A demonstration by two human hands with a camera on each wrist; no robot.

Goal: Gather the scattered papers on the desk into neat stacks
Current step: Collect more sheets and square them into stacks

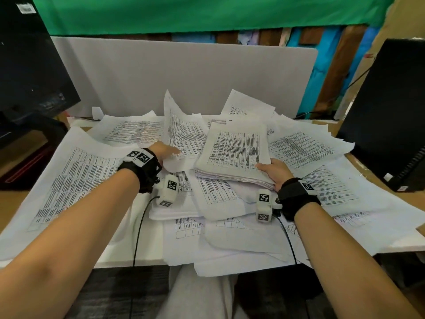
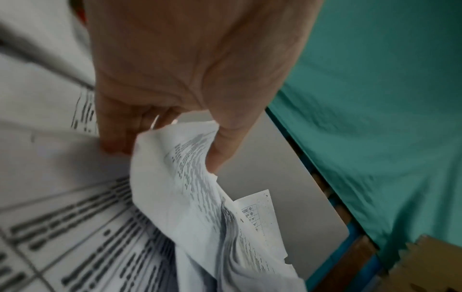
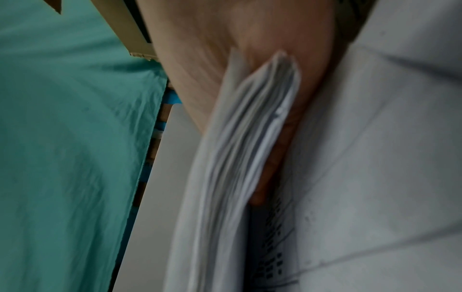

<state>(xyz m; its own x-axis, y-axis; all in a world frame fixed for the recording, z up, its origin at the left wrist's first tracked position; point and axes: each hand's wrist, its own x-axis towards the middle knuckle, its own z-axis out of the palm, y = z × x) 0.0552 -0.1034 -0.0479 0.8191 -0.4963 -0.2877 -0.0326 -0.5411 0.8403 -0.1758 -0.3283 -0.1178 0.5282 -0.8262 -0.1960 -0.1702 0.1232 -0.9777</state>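
Printed sheets [image 1: 76, 180] lie scattered all over the desk [image 1: 13, 199]. A thick gathered stack [image 1: 232, 153] is lifted off the pile at the centre. My right hand [image 1: 273, 171] grips its near right corner, thumb on top; in the right wrist view the stack's edge [image 3: 240, 158] sits between thumb and fingers. My left hand [image 1: 164, 151] pinches the lower edge of a single sheet [image 1: 181, 132] that stands curled upward left of the stack. In the left wrist view that sheet [image 2: 180, 168] is crumpled between thumb and fingers.
A grey divider panel [image 1: 184, 77] closes the back of the desk. A dark monitor [image 1: 30, 65] stands at the left, a black computer tower [image 1: 391, 120] at the right. Some sheets [image 1: 230, 259] overhang the front edge above my lap. Wrist-camera cables [image 1: 140, 226] trail over the papers.
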